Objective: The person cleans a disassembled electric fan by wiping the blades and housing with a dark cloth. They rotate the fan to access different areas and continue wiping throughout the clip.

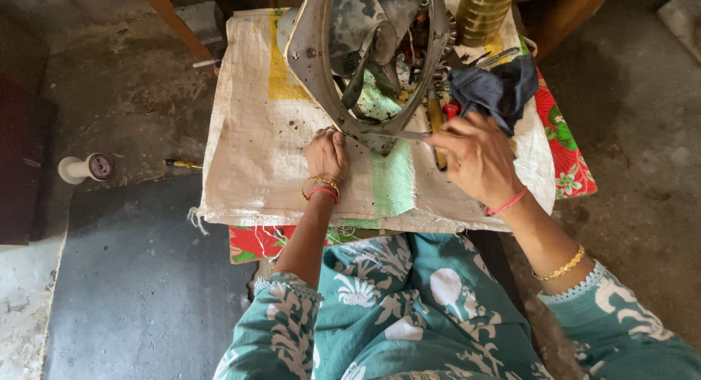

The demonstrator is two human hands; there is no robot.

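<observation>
A grimy grey metal machine frame (319,73) stands on a white woven sack (248,154) spread over a small table. My left hand (326,155) grips the frame's lower corner, fingers curled on its edge. My right hand (476,157) holds a thin metal blade or rod (398,134) whose tip points left at the frame's bottom corner. A dark blue rag (496,88) lies just beyond my right hand. A green mesh strip (393,181) runs under the frame.
A yellowish coiled spool (483,11) and loose tools (489,59) sit at the table's back. A red floral cloth (573,161) hangs below the sack. On the floor at left lie a white thread spool (86,167) and a small screwdriver (182,164).
</observation>
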